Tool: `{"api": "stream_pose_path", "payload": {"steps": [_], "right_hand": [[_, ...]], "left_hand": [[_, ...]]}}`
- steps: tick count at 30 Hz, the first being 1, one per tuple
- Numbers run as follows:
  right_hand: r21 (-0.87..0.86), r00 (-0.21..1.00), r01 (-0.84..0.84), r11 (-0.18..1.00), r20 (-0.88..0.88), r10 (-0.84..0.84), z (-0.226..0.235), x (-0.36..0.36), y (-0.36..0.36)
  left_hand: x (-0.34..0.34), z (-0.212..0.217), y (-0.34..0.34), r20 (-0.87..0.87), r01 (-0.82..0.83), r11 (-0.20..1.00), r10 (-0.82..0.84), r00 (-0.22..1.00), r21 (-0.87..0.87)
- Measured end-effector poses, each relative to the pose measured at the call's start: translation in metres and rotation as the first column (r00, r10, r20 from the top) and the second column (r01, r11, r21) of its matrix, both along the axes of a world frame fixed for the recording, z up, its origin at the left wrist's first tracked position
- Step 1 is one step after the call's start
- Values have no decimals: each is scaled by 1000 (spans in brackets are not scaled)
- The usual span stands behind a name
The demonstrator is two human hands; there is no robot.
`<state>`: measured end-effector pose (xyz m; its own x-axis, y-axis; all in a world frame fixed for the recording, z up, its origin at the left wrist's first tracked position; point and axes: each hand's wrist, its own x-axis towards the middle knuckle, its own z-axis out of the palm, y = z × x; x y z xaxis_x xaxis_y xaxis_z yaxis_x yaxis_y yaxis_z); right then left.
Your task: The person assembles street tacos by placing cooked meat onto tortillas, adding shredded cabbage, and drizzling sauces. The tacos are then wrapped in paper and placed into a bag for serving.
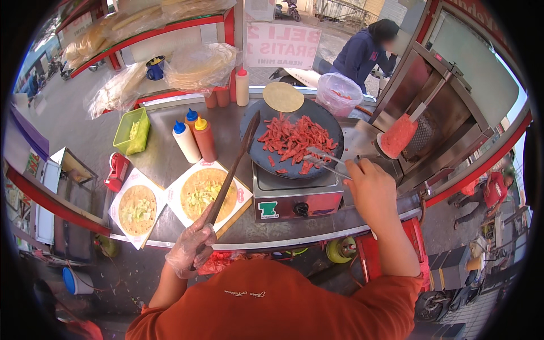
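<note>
In a clear plastic glove, my left hand (192,245) is closed round the handle of a long dark wooden spatula (233,164). Its far end reaches the left rim of a round black griddle pan (255,148). Bare, my right hand (368,184) grips metal tongs (326,160), whose tips are at the shredded red meat (294,136) heaped on the pan. A flatbread (283,97) lies over the pan's far edge. Left of the stove (297,195), two tortillas topped with shredded greens, one nearer (192,191) and one farther left (137,208), lie on white paper.
Sauce bottles (205,140), a green basket (131,130) and a red tape dispenser (117,169) stand left on the metal counter. Right is a vertical grill with a meat cone (398,136). Bagged flatbreads (201,65) fill the shelf. Behind the counter is a person in dark clothing (368,54).
</note>
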<state>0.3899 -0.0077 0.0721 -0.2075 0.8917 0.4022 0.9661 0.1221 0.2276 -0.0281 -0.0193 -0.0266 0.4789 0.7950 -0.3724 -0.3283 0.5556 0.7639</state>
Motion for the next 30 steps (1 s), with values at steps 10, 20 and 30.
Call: {"api": "stream_pose_path", "payload": {"steps": [10,20,30], "right_hand": [[-179,967,-22,984,-255,-25,-46,-23,91],[-297,778,97,950,-573,-258,-40,-19,53],[-149,818,169,974,-530,-223,-58,-42,33]], "left_hand": [[1,-5,26,16,148,988,-149,989,49],[-38,-7,26,101,179,984,-178,979,1],[-33,-5,36,-20,259,966,-259,966,11]]}}
